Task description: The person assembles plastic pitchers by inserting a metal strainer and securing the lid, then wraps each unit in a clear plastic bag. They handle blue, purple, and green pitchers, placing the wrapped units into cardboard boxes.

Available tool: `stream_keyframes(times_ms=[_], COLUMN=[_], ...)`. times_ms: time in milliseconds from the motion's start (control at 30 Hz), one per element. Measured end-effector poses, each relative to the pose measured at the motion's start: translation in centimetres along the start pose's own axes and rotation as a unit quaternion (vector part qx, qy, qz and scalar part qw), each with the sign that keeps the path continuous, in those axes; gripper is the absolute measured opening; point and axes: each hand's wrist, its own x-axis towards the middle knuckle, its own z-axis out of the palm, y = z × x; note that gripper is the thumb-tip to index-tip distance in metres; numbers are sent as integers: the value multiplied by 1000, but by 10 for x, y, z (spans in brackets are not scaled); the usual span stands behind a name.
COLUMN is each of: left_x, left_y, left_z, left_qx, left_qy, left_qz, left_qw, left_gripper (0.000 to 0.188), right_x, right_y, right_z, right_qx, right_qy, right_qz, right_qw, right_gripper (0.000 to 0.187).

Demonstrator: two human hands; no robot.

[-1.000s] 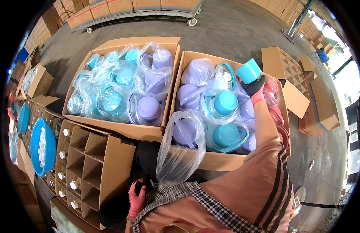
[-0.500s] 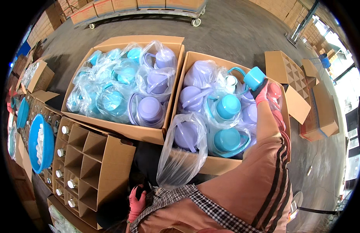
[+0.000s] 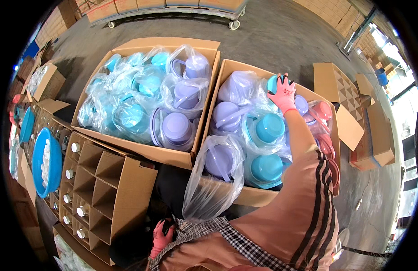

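My right hand point(image 3: 284, 94), in a pink glove with dark fingertips, reaches into the right carton. Its fingers are spread over a teal cup-shaped lid point(image 3: 272, 84) that sits on a bagged jug and partly hides it. Near it stand teal jugs point(image 3: 270, 128) and lilac jugs point(image 3: 227, 116) in clear plastic bags, with pink ones point(image 3: 323, 109) along the right side. My left hand point(image 3: 163, 237), gloved alike, rests low by my checked apron point(image 3: 204, 226). Its fingers are curled, and I see nothing in them.
A second carton point(image 3: 173, 157) of bagged teal and lilac jugs adjoins on the left. Nearer is a divided carton point(image 3: 132, 194) with several white-capped bottles. A blue basin point(image 3: 55, 158) holds white pieces. Another divided carton point(image 3: 326, 81) stands right; a loaded trolley point(image 3: 173, 10) is behind.
My right hand has moved left and down, bringing the teal lid from mid-air onto the jug with the white stopper. My left hand stays low by the apron.
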Motion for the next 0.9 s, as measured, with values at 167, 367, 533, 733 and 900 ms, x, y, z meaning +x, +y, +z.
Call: stream_keyframes(times_ms=[167,367,533,733,900], left_x=[-3,-2,5,-21,-4], left_y=[-12,-14,-12,-28,2], left_z=[7,15,11,17,5], left_qx=[-5,-19,-16,13,18], left_qy=[-34,-3,-76,-20,-34], left_qz=[5,8,-28,-23,-93], left_qw=[999,1000,997,999,995], left_gripper=[29,32,34,38,44], right_x=[2,1,-5,8,36], right_y=[10,8,14,-8,58], right_z=[1,19,84,102,147], right_qx=[-32,124,131,140,382], right_qy=[-30,10,-134,-87,-167], right_qz=[-11,55,136,-35,-173], right_qw=[999,991,973,986,892], right_gripper=[97,94,84,78,54])
